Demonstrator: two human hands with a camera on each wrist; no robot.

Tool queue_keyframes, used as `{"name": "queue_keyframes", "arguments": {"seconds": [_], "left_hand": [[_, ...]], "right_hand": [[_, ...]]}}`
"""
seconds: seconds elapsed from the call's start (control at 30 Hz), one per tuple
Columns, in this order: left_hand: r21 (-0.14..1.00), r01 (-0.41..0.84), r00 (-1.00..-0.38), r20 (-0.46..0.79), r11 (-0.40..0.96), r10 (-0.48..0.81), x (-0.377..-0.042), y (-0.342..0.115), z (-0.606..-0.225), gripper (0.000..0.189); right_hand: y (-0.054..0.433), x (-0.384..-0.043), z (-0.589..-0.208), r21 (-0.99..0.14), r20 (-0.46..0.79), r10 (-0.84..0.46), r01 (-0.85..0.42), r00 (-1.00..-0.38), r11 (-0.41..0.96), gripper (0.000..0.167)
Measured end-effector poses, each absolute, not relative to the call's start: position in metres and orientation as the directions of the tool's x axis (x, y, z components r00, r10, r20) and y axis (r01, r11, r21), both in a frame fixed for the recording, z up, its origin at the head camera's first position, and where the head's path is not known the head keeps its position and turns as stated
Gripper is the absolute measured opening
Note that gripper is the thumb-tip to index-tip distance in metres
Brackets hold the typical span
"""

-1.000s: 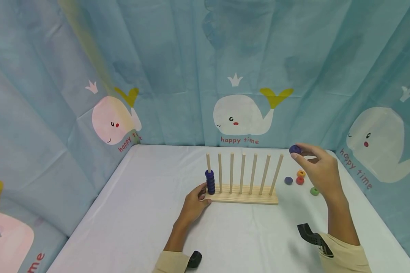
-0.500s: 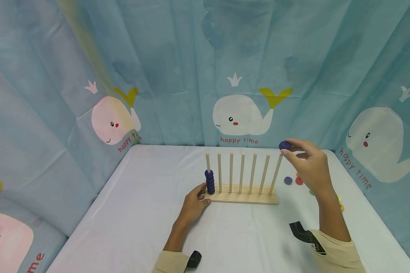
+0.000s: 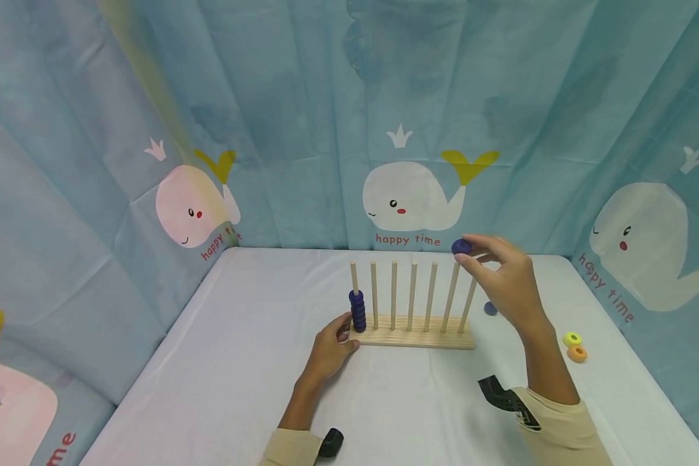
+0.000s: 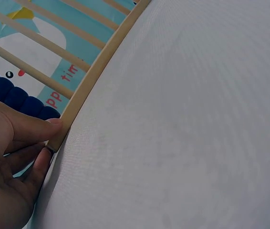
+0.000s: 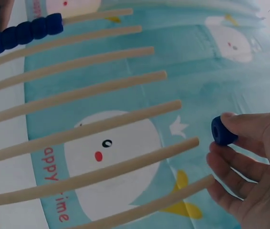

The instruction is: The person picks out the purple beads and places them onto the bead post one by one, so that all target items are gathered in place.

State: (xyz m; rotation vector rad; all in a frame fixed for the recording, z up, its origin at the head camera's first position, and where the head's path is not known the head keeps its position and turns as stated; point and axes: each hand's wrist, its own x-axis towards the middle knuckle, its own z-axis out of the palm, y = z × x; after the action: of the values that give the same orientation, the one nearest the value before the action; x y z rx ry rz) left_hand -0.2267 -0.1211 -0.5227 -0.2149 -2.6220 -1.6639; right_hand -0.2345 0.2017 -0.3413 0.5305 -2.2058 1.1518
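A wooden peg rack [image 3: 412, 338] with several upright pegs stands on the table. Its leftmost peg carries a stack of dark blue beads [image 3: 358, 311], the top of the peg showing bare above them. My left hand [image 3: 329, 349] grips the left end of the base, thumb at the front edge; the left wrist view shows fingers around that corner. My right hand [image 3: 503, 281] pinches one dark blue bead [image 5: 223, 131] between thumb and fingertips, raised just above peg-top height near the right-hand pegs. In the right wrist view the bead's hole faces the pegs.
Right of the rack another blue bead [image 3: 490, 309] lies on the white table [image 3: 256, 349], partly behind the right hand. Farther right lie a yellow bead [image 3: 572, 339] and an orange bead [image 3: 577, 353]. A blue whale-print curtain [image 3: 303, 129] surrounds the table's back and sides.
My right hand has moved left with the blue bead, from beyond the rack's right end to over its right pegs. It now covers the red and green beads. The left hand has stayed put.
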Motion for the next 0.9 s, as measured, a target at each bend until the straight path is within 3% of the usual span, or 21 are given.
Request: {"name": "queue_keyframes", "arguments": {"seconds": [0.43,0.9], "left_hand": [[0.900,0.132,-0.990,0.098,0.416,0.101,-0.226,-0.121,-0.523,0.063],[0.898,0.137,-0.990,0.106,0.419,0.097,-0.226,-0.121,-0.523,0.063]], "right_hand": [[0.181,-0.232,-0.339,-0.599,0.631,-0.107,-0.571,-0.768,0.561,0.036],[0.161,-0.235,-0.331,-0.592,0.642,-0.167,-0.623,-0.748,0.511,0.037]]}}
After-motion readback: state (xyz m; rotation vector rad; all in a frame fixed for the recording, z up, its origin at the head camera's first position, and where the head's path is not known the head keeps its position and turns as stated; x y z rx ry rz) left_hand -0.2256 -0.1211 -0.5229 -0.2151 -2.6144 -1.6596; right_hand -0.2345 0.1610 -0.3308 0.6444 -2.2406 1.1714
